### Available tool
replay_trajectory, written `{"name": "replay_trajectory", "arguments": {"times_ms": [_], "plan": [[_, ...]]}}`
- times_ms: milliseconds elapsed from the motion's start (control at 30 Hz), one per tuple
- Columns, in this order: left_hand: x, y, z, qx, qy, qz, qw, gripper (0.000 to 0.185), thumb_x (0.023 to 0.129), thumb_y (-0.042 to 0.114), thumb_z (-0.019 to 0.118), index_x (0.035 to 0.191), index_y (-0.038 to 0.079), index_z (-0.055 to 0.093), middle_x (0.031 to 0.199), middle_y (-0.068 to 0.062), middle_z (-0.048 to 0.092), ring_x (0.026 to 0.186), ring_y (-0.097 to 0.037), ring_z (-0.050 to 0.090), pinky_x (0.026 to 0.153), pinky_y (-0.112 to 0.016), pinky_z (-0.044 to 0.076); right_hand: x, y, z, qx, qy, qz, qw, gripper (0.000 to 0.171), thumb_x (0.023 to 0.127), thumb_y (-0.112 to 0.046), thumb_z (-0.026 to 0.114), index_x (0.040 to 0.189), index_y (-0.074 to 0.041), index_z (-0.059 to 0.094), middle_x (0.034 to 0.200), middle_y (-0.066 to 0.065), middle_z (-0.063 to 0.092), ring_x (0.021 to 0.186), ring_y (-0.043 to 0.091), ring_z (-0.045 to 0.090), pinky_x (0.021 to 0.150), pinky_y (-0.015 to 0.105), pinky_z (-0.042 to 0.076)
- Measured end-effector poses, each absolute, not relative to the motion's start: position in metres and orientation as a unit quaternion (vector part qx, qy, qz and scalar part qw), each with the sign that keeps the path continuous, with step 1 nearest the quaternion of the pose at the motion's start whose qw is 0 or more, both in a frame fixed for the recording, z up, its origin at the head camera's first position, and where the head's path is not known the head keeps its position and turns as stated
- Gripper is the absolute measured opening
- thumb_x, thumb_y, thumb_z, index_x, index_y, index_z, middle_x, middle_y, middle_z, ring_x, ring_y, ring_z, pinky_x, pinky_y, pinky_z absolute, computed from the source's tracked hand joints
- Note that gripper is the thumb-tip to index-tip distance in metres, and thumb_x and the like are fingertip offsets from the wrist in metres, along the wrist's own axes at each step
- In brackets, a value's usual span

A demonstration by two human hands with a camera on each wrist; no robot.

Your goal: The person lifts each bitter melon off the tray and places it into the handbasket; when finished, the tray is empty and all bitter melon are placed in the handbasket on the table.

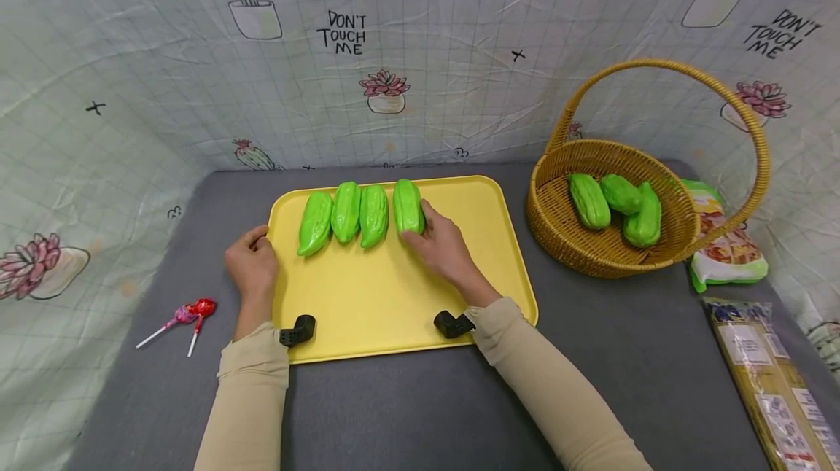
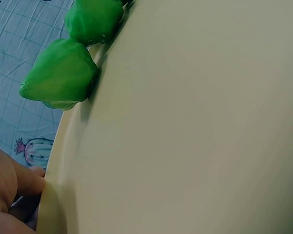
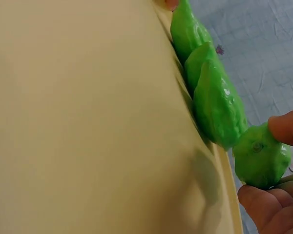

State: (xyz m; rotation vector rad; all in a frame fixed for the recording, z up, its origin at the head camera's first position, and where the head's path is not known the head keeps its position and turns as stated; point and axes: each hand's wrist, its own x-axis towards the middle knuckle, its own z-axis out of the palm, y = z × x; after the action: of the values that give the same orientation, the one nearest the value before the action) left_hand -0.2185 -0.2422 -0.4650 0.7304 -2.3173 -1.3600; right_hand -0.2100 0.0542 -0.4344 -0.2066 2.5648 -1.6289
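Observation:
A yellow tray (image 1: 380, 296) lies on the grey table and carries a row of several green gourds along its far side. My right hand (image 1: 441, 241) grips the rightmost gourd (image 1: 408, 206) of that row. In the right wrist view the thumb and fingers (image 3: 285, 127) pinch that gourd (image 3: 261, 158) at its end, just above the tray (image 3: 88, 122). My left hand (image 1: 252, 263) holds the tray's left rim with curled fingers, beside the leftmost gourd (image 1: 316, 222). The left wrist view shows those fingers (image 2: 19, 183) at the tray's edge (image 2: 53, 195) and that gourd (image 2: 61, 75).
A wicker basket (image 1: 558, 230) with a tall handle stands to the right of the tray and holds three more green gourds (image 1: 588, 200). Two lollipops (image 1: 190, 310) lie to the left. Snack packets (image 1: 728, 252) and a long packet (image 1: 768, 376) lie at the right edge.

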Motion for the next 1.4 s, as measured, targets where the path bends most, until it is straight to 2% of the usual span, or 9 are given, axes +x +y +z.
{"name": "replay_trajectory", "arguments": {"times_ms": [200, 400, 733, 1400], "plan": [[-0.219, -0.241, -0.466, 0.259, -0.818, -0.481, 0.181, 0.034, 0.104, 0.004, 0.046, 0.128, -0.003, 0.07, 0.134, -0.023, 0.066, 0.13, -0.036, 0.059, 0.109, -0.047, 0.047, -0.203, 0.064, -0.427, -0.077, 0.821, -0.563, 0.058, 0.077, 0.101, -0.019, 0.063, 0.162, -0.001, 0.02, 0.161, 0.022, 0.039, 0.147, 0.028, 0.043, 0.116, 0.039, 0.042], [-0.219, -0.24, -0.465, 0.255, -0.818, -0.483, 0.183, 0.035, 0.104, 0.005, 0.046, 0.127, -0.003, 0.07, 0.134, -0.023, 0.067, 0.131, -0.035, 0.059, 0.109, -0.047, 0.047, -0.197, 0.083, -0.423, -0.084, 0.812, -0.575, 0.058, 0.078, 0.102, -0.018, 0.062, 0.162, 0.0, 0.015, 0.166, 0.021, 0.029, 0.151, 0.028, 0.037, 0.118, 0.039, 0.04], [-0.218, -0.242, -0.465, 0.258, -0.814, -0.487, 0.183, 0.035, 0.104, 0.005, 0.045, 0.128, -0.001, 0.07, 0.134, -0.022, 0.067, 0.131, -0.034, 0.059, 0.109, -0.046, 0.047, -0.194, 0.104, -0.419, -0.101, 0.809, -0.578, 0.041, 0.08, 0.101, -0.016, 0.063, 0.162, -0.001, 0.013, 0.166, 0.023, 0.027, 0.149, 0.031, 0.039, 0.114, 0.042, 0.044], [-0.219, -0.242, -0.465, 0.262, -0.817, -0.482, 0.176, 0.035, 0.104, 0.005, 0.045, 0.128, -0.002, 0.07, 0.136, -0.022, 0.066, 0.134, -0.035, 0.058, 0.112, -0.047, 0.045, -0.188, 0.132, -0.409, -0.108, 0.814, -0.57, 0.021, 0.079, 0.102, -0.013, 0.061, 0.162, 0.0, 0.013, 0.165, 0.026, 0.027, 0.15, 0.035, 0.036, 0.114, 0.047, 0.043]]}}
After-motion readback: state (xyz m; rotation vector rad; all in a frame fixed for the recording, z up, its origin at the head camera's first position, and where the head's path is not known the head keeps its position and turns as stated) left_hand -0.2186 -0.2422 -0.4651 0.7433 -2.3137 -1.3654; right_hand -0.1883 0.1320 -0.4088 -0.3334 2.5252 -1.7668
